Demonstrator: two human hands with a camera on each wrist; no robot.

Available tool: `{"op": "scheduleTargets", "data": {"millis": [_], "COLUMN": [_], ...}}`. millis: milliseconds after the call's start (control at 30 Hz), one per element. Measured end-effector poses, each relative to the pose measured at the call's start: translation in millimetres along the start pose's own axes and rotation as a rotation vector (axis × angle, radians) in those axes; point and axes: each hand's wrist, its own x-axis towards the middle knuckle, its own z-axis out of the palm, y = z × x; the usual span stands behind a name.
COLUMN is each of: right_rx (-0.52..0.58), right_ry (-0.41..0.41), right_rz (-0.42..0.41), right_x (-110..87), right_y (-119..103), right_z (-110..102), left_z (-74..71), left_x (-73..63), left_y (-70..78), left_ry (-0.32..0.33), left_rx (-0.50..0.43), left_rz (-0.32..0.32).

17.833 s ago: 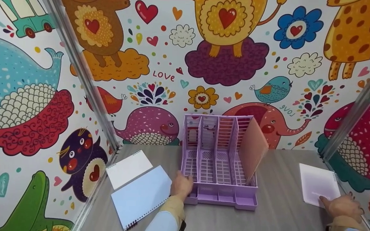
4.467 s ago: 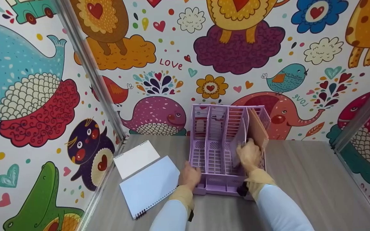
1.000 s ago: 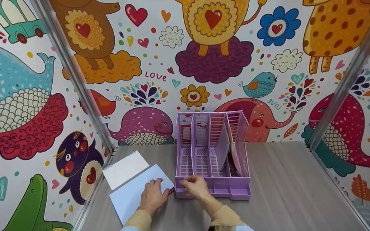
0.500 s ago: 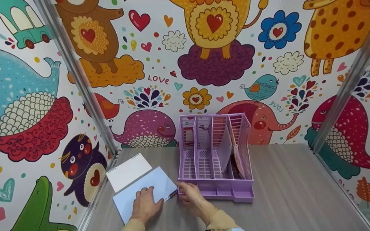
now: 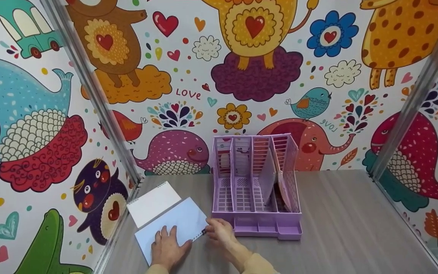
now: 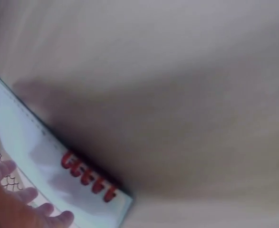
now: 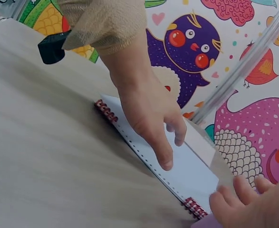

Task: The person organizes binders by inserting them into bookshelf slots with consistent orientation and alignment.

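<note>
Left hand: released, fingers spread and relaxed over the lower part of the blue notebook; the right wrist view shows its thumb and forefinger pointing down at the cover, gripping nothing. How firmly the fingertips press, I cannot tell.
Right hand: released, fingers loosely bent and thumb standing apart from them; it is at the notebook's coiled right corner, between that and the purple organizer. Whether a fingertip meets the coil, I cannot tell.
Blue notebook: one, lying flat on the table, turned at an angle, left of the organizer and partly under the left hand.
Coil rings: two clusters, one at each end of the notebook's near edge, with a row of holes between.
White notebook: one, flat just behind the blue one.
Purple organizer: one, upright, four tall compartments side by side.
Lilac notebook: one, standing tilted in the third compartment from the left.
Pinkish notebook: one, leaning in the fourth.
Front tray: one; its left end is partly behind the right hand.
Metal posts: two, against a cartoon-printed wall.
</note>
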Motion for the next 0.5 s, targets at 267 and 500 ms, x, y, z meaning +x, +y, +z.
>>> {"op": "scheduleTargets", "data": {"millis": [267,500], "right_rx": [0.01,0.162], "right_ry": [-0.12,-0.204], "right_rz": [0.111,0.145], "right_x": [-1.1,2.2], "right_y": [8,12], "right_z": [7,9], "left_z": [2.2,12.0], "left_x": [-5.4,-12.6], "left_y": [-5.7,-17.8], "left_ry": [-0.016,-0.032], "left_rx": [0.004,-0.005], "left_rz": [-0.015,-0.04]}}
